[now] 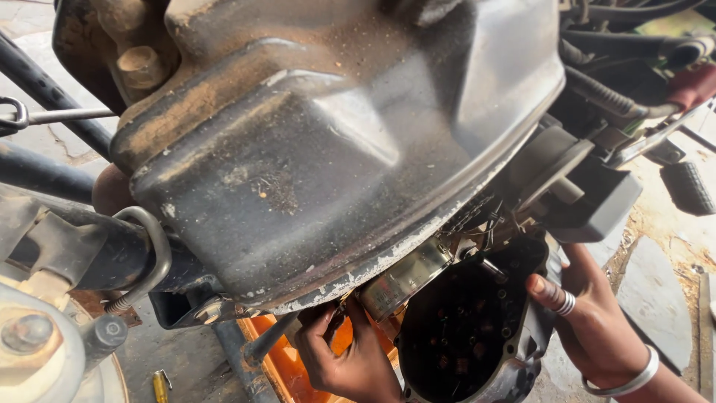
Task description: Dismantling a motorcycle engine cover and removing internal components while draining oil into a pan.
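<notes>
My left hand (350, 362) comes up from the bottom centre. Its fingers are curled around the lower end of a shiny metal cylinder (406, 276), just under the chipped rim of a big dusty black metal cover (313, 149). My right hand (589, 317), wearing a ring and a bangle, grips the right rim of a black round housing (462, 332). The housing hangs open-side up below the cover, with small dark parts inside. Thin wires (477, 220) run between the cover's edge and the housing.
An orange part (272, 366) sits behind my left hand. A spring on a metal hook (145, 257) and dark frame tubes (45, 89) are at the left, with a wheel hub (30, 343) below. Cables and a ribbed foot peg (686, 186) lie at right. A yellow-handled tool (159, 386) is on the ground.
</notes>
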